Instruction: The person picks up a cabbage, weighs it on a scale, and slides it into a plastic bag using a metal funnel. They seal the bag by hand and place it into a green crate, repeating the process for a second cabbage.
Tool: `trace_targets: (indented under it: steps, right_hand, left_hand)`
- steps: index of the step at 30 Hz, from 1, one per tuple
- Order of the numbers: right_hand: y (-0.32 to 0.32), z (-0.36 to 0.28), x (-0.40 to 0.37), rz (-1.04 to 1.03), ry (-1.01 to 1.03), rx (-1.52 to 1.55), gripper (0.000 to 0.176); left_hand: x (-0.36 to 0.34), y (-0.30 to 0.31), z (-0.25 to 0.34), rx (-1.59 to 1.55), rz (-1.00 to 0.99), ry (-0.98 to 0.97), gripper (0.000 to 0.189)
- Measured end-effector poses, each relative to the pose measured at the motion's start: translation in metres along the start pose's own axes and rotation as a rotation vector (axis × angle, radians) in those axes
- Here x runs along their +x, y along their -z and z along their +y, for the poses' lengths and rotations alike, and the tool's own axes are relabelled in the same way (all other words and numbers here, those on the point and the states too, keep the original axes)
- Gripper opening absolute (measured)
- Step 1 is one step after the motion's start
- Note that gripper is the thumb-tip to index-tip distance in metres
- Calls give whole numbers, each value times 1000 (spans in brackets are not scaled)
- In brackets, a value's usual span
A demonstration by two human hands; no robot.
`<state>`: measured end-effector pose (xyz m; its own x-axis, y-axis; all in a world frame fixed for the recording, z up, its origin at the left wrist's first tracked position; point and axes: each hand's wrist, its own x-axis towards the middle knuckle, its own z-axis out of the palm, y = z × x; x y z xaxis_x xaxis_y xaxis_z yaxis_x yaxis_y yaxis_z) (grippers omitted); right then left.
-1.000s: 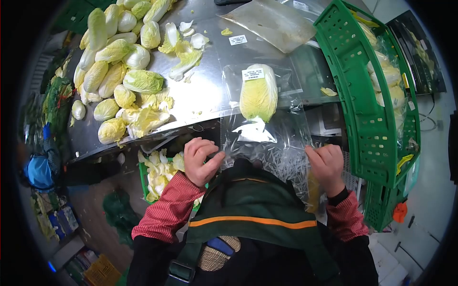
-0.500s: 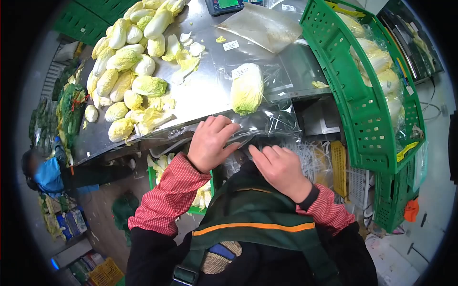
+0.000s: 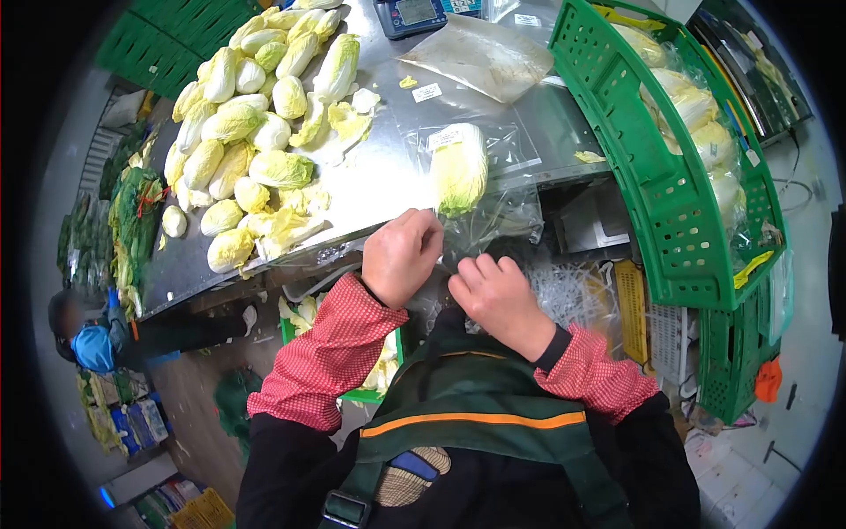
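Note:
A napa cabbage (image 3: 460,175) with a white label lies in a clear plastic bag (image 3: 507,219) near the front edge of the steel table. The bag's loose end hangs over that edge toward me. My left hand (image 3: 401,257) is closed, its fingertips pinching film at the left of the bag's end. Just right of it and lower, my right hand (image 3: 502,300) has curled fingers that also seem to grip the film; their tips are partly hidden. A gap separates the two hands.
Many loose cabbages (image 3: 233,119) are piled on the table's left. A green crate (image 3: 608,115) with bagged cabbages stands at right. At the back are a scale (image 3: 414,13) and a brownish plastic sheet (image 3: 480,57). A person (image 3: 92,344) stands far left.
My left hand has closed from spread fingers to a pinch, and the right fingers have curled in. The bag's end is drawn narrower. At the pile's right, a cabbage appears shifted.

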<state>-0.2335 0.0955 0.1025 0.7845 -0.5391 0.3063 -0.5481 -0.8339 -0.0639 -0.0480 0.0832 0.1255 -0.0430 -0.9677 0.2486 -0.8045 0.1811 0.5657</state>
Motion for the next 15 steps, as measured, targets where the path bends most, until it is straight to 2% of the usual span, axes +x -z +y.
trace_targets:
  steps: [3,6,10,11,12,14,15]
  right_hand:
    - [-5,0,-7,92,192,-179,12]
    - [-19,-9,-16,-35,141,-183,14]
    - [-9,-27,-15,-95,-223,-99,17]
    - [-8,-27,-15,-29,-217,-127,17]
    - [-8,-29,-18,-87,-254,-66,17]
    - [-12,-34,-29,-197,-333,50,17]
    - [-19,-34,-34,-143,-357,88,18]
  left_hand:
    - [13,2,0,0,84,-2,7]
    - [18,-1,4,4,111,-43,10]
    - [17,-5,12,24,96,-159,12]
    - [17,-6,14,25,105,-157,11]
    - [16,-6,14,26,113,-156,11]
    - [24,-5,7,7,163,-50,10]
    - [27,-5,5,-3,192,5,9]
